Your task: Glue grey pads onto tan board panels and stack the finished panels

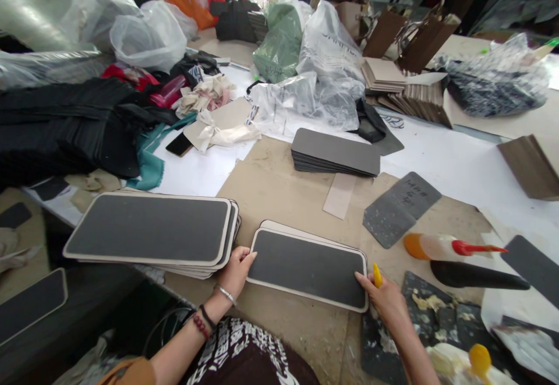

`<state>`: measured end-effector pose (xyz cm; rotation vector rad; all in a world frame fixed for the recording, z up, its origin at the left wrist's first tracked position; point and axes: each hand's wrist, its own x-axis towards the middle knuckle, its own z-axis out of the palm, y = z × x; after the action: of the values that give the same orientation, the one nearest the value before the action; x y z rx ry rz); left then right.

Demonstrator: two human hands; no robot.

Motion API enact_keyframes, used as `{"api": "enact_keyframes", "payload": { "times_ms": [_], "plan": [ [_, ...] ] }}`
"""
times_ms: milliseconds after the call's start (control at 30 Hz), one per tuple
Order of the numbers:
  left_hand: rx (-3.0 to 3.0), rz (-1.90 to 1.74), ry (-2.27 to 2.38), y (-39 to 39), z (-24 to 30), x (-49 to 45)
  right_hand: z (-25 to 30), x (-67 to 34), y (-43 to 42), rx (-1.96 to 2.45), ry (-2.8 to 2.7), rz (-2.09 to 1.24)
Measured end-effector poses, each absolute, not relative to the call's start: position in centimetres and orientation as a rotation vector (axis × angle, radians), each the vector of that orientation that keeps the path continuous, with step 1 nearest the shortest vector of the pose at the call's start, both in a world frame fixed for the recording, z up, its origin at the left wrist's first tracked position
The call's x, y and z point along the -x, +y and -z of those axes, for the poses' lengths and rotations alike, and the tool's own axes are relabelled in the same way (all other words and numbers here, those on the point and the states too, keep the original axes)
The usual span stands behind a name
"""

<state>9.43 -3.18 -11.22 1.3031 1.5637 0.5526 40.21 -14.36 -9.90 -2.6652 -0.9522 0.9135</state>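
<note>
A grey rounded rectangular panel with a beige border [305,265] lies on the brown board in front of me, over at least one similar piece. My left hand [238,268] is closed on its left edge, thumb on top. At the right end, my right hand [386,297] pinches the panel's edge with the thumb on its face. A yellow tip [377,275] sticks up from the same hand; the rest of that object is hidden. Left of the panel rises a stack of larger bordered panels [151,228], close to my left hand.
A stack of plain grey panels [336,149] sits farther back, near a marked grey piece [402,207]. A bottle with orange contents and a red nozzle [441,246] lies at the right. Plastic bags [325,47], dark material [65,123] and stacked boards [410,91] line the back.
</note>
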Motion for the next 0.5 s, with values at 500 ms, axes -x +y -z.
{"api": "enact_keyframes", "payload": {
  "times_ms": [500],
  "plan": [
    [-2.196,-0.484,1.628,-4.9,11.3,-8.9,11.0,-40.6,-14.7,2.665,-0.945,-0.909]
  ]
}}
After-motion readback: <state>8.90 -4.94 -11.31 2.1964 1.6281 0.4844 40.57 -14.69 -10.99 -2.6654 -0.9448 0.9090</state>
